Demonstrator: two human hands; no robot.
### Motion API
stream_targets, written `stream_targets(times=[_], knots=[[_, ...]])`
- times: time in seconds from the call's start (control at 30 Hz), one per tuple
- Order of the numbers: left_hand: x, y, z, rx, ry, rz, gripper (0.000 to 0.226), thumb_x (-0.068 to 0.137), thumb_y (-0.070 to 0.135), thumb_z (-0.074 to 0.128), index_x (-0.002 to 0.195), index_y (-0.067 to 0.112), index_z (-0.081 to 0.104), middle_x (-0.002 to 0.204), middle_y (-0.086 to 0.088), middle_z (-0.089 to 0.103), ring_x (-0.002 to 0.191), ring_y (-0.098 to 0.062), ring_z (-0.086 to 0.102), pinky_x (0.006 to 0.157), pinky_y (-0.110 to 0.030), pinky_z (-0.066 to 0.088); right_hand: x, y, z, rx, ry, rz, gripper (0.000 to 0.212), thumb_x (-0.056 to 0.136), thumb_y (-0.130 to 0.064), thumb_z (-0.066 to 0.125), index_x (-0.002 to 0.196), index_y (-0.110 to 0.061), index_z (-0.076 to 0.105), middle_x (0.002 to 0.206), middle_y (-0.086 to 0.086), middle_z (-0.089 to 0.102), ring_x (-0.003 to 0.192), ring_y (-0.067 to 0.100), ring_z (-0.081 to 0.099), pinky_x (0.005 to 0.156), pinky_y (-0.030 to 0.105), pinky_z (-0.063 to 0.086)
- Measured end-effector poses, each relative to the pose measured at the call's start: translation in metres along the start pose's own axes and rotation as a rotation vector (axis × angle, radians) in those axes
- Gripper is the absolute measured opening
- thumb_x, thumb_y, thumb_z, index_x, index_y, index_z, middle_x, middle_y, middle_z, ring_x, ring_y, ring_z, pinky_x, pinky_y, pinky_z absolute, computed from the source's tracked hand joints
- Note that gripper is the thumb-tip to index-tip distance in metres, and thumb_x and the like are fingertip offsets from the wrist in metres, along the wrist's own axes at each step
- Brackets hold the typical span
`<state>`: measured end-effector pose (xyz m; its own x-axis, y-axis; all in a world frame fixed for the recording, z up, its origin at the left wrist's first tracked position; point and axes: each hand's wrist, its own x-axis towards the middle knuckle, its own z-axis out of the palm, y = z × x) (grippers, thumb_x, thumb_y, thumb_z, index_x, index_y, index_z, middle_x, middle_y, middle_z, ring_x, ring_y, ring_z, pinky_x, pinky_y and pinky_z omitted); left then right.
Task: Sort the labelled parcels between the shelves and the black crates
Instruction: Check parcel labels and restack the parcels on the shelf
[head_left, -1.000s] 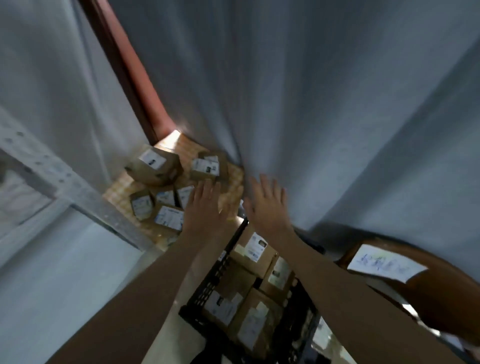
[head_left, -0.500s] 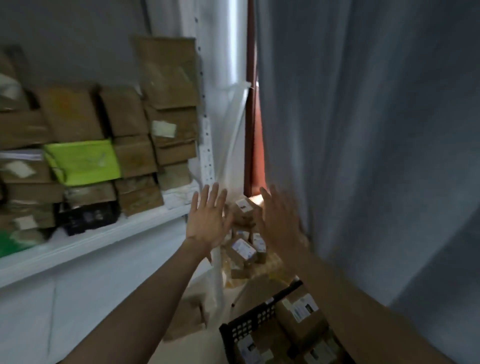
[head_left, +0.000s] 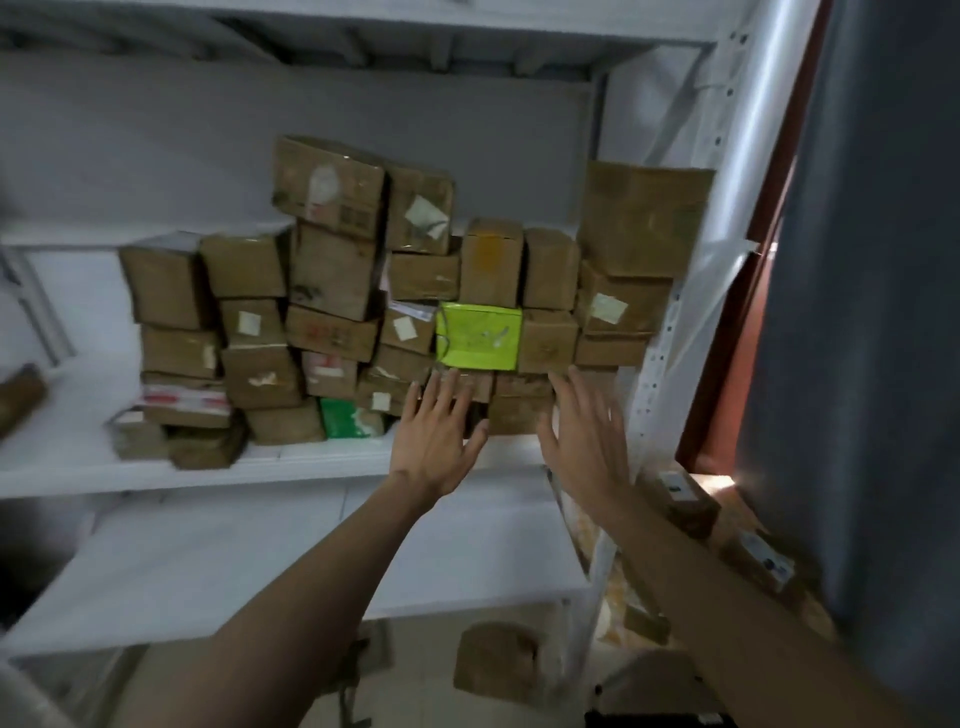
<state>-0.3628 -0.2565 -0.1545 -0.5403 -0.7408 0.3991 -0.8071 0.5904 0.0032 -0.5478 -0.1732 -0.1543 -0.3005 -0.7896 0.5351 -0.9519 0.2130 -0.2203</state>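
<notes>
Both arms raised toward a white metal shelf (head_left: 291, 470) stacked with brown cardboard parcels (head_left: 332, 270). Left hand (head_left: 439, 434) spread flat, fingers straight and apart, holding nothing, its fingertips level with the lowest parcels just below the lime-green parcel (head_left: 479, 336); impossible to tell through the blur whether they touch the cardboard. Right hand (head_left: 584, 436) likewise spread and empty, fingers straight, turned edge-on just below and to the right of the lime-green parcel, in front of a low brown box (head_left: 519, 410); contact there equally unclear. Lime-green parcel wedged in the middle of the stack, brown boxes touching it above, on both sides and beneath. To the left of it, more brown parcels piled several layers high, some with white labels, one with red-and-white tape (head_left: 186, 401) low on the far left. Lower left of it, a darker green packet (head_left: 349, 418) resting on the shelf board. Upper right of it, a tall brown carton (head_left: 644, 218) leaning against the perforated white upright (head_left: 670, 332). Well below it, a bare white lower shelf (head_left: 260, 566). Far below and right of it, beyond the upright, small labelled boxes (head_left: 685, 501) on a patterned floor, beside a grey curtain (head_left: 872, 312) and a red-brown door frame (head_left: 748, 291). Directly beneath, on the floor, one brown parcel (head_left: 496, 662), blurred. Corner of a black crate (head_left: 654, 719) at the bottom edge.
</notes>
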Motion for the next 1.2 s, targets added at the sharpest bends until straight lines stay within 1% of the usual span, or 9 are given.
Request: stream_targets(times=[0.23, 0.37, 0.53, 0.6, 0.73, 0.87, 1.03, 1.13, 1.2], knots=[[-0.035, -0.149, -0.036, 0.079, 0.039, -0.153, 0.082, 0.092, 0.061, 0.002, 0.158, 0.019, 0.026, 0.166, -0.005, 0.02, 0.154, -0.024, 0.015, 0.124, -0.045, 0.008, 0.027, -0.142, 0.035, 0.077, -0.02, -0.111, 0.056, 0.098, -0.036, 0.048, 0.149, -0.014, 0.044, 0.155, 0.012, 0.043, 0.14, 0.035, 0.042, 0.115, 0.051, 0.033], [-0.044, -0.229, -0.061, 0.123, 0.082, -0.202, 0.078, 0.095, 0.06, 0.005, 0.155, 0.019, 0.031, 0.164, -0.008, 0.026, 0.152, -0.026, 0.021, 0.125, -0.046, 0.011, 0.046, -0.222, 0.045, 0.117, -0.023, -0.166, 0.061, 0.096, -0.042, 0.031, 0.151, -0.015, 0.04, 0.155, 0.009, 0.042, 0.14, 0.031, 0.041, 0.116, 0.049, 0.032], [-0.045, -0.311, -0.088, 0.158, 0.101, -0.228, 0.08, 0.094, 0.062, 0.001, 0.157, 0.019, 0.026, 0.166, -0.007, 0.02, 0.153, -0.024, 0.016, 0.126, -0.045, 0.007, 0.071, -0.304, 0.059, 0.179, 0.01, -0.205, 0.055, 0.102, -0.035, 0.044, 0.153, -0.015, 0.037, 0.155, 0.008, 0.043, 0.141, 0.028, 0.039, 0.118, 0.043, 0.029], [-0.039, -0.339, -0.098, 0.171, 0.131, -0.239, 0.073, 0.099, 0.06, 0.01, 0.158, 0.019, 0.025, 0.166, -0.007, 0.021, 0.153, -0.024, 0.017, 0.126, -0.045, 0.006, 0.085, -0.333, 0.062, 0.219, 0.003, -0.211, 0.056, 0.102, -0.035, 0.043, 0.154, -0.016, 0.033, 0.155, 0.007, 0.042, 0.141, 0.026, 0.039, 0.117, 0.043, 0.031], [-0.019, -0.384, -0.115, 0.166, 0.163, -0.276, 0.067, 0.103, 0.055, 0.019, 0.159, 0.018, 0.02, 0.167, -0.007, 0.017, 0.154, -0.026, 0.014, 0.126, -0.046, 0.006, 0.115, -0.379, 0.068, 0.265, 0.0, -0.235, 0.058, 0.104, -0.035, 0.042, 0.156, -0.014, 0.029, 0.158, 0.008, 0.039, 0.144, 0.025, 0.036, 0.118, 0.041, 0.031], [0.012, -0.421, -0.126, 0.164, 0.244, -0.301, 0.066, 0.103, 0.054, 0.021, 0.156, 0.016, 0.029, 0.165, -0.009, 0.024, 0.152, -0.028, 0.019, 0.125, -0.047, 0.01, 0.149, -0.415, 0.077, 0.279, 0.01, -0.285, 0.058, 0.104, -0.034, 0.042, 0.156, -0.012, 0.029, 0.158, 0.008, 0.039, 0.143, 0.026, 0.036, 0.118, 0.042, 0.031], [0.054, -0.459, -0.13, 0.127, 0.283, -0.355, 0.064, 0.104, 0.055, 0.021, 0.154, 0.017, 0.033, 0.163, -0.009, 0.028, 0.151, -0.028, 0.022, 0.124, -0.046, 0.012, 0.192, -0.447, 0.098, 0.311, 0.002, -0.298, 0.054, 0.104, -0.033, 0.042, 0.153, -0.011, 0.035, 0.151, 0.009, 0.046, 0.135, 0.026, 0.046, 0.111, 0.045, 0.041], [0.079, -0.471, -0.125, 0.011, 0.264, -0.372, 0.064, 0.105, 0.055, 0.023, 0.152, 0.016, 0.039, 0.159, -0.01, 0.036, 0.146, -0.029, 0.033, 0.121, -0.044, 0.024, 0.215, -0.459, 0.113, 0.348, -0.046, -0.296, 0.052, 0.104, -0.034, 0.041, 0.15, -0.009, 0.039, 0.147, 0.01, 0.047, 0.13, 0.028, 0.05, 0.107, 0.047, 0.045], [0.095, -0.475, -0.12, -0.177, 0.242, -0.433, 0.063, 0.104, 0.055, 0.027, 0.149, 0.014, 0.043, 0.154, -0.01, 0.043, 0.139, -0.031, 0.042, 0.114, -0.045, 0.033, 0.227, -0.465, 0.122, 0.374, -0.07, -0.276, 0.05, 0.105, -0.034, 0.04, 0.147, -0.007, 0.043, 0.144, 0.011, 0.049, 0.123, 0.028, 0.055, 0.101, 0.047, 0.049]])
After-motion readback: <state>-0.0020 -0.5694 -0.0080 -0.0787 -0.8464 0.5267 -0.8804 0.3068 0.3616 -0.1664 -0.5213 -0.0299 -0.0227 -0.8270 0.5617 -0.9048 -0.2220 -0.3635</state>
